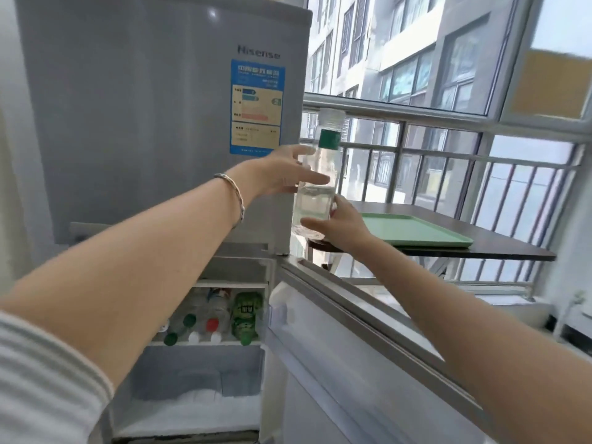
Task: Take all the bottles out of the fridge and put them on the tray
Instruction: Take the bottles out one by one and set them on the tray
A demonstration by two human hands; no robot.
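A clear bottle (315, 200) with a white cap and a green neck band stands upright in the air beside the fridge's right edge. My right hand (339, 227) grips its base. My left hand (285, 174) is at its upper body with fingers stretched apart and the thumb lying across the front. The green tray (416, 230) lies just right of the bottle on a dark table (499, 233), with nothing on its visible part. Several more bottles (208, 318), one of them green (245, 315), lie on a shelf in the open lower fridge compartment (205, 363).
The grey fridge's upper door (144, 123) is closed. The lower door (368, 331) swings open to the right, under my right arm. Behind the table run a metal railing (448, 155) and large windows. Frost covers the compartment floor.
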